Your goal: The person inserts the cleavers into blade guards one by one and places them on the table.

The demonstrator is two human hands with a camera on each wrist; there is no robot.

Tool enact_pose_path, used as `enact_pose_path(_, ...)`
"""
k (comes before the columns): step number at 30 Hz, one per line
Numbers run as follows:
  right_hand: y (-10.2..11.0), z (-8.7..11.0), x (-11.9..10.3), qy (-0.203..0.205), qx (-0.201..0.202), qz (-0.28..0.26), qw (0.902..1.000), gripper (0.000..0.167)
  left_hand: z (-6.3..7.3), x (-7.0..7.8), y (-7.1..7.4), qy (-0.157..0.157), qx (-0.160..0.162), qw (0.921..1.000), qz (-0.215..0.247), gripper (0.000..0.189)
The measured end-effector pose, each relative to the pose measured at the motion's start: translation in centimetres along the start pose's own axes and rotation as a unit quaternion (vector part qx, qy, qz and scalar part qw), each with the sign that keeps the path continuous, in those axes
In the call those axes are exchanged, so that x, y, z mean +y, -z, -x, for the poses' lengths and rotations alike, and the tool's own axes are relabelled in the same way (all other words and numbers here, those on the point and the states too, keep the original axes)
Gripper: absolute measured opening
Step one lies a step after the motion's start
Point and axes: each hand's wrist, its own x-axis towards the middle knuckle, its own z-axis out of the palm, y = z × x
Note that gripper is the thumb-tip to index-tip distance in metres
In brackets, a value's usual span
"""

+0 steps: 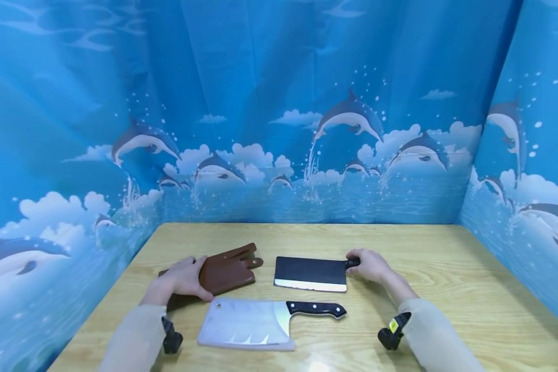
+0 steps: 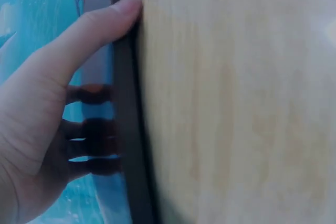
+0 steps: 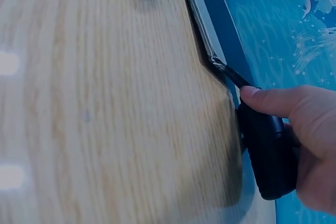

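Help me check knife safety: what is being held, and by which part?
The right grip holds the black-bladed cleaver by its handle. The left grip touches the left end of the brown sheath; whether it holds it cannot be told.

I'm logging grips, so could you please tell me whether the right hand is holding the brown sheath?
No, the right hand grips the handle of the black-bladed cleaver, while the left hand is on the brown sheath.
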Motion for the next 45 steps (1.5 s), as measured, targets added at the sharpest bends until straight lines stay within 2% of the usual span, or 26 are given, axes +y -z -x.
enact_pose_path(3,0.0,-0.1,0.0,0.007,0.001,0.015,0.9999,0.04,0.5,-0.7,-0.3,-0.001,0.033,0.9995,-0.001,0.123)
enact_pose_path(9,-0.2,-0.1,0.3,0.007,0.009,0.06,0.9982,0.039,1.7,-1.7,-0.2,-0.012,0.105,0.9937,-0.036,0.126)
enact_pose_path(12,-0.3,0.0,0.5,0.005,0.014,0.067,0.9977,0.039,2.3,-1.6,0.2,-0.018,0.133,0.9902,-0.041,0.124)
enact_pose_path(17,-0.5,0.0,1.0,0.029,0.03,0.078,0.9961,0.036,3.1,-0.8,0.7,-0.032,0.157,0.9862,-0.04,0.121)
enact_pose_path(25,-0.7,0.9,1.7,0.072,0.078,0.081,0.9911,0.03,3.5,1.7,0.9,-0.067,0.165,0.983,-0.044,0.118)
enact_pose_path(29,-0.5,1.6,1.7,0.081,0.09,0.083,0.9892,0.031,3.5,2.9,1.0,-0.08,0.152,0.9843,-0.043,0.117)
enact_pose_path(38,0.8,3.3,1.5,0.053,0.096,0.064,0.9918,0.033,3.4,4.8,0.7,-0.094,0.14,0.9846,-0.047,0.117)
enact_pose_path(45,1.9,4.5,1.2,0.062,0.134,0.052,0.9877,0.032,3.0,5.8,0.5,-0.113,0.15,0.98,-0.067,0.117)
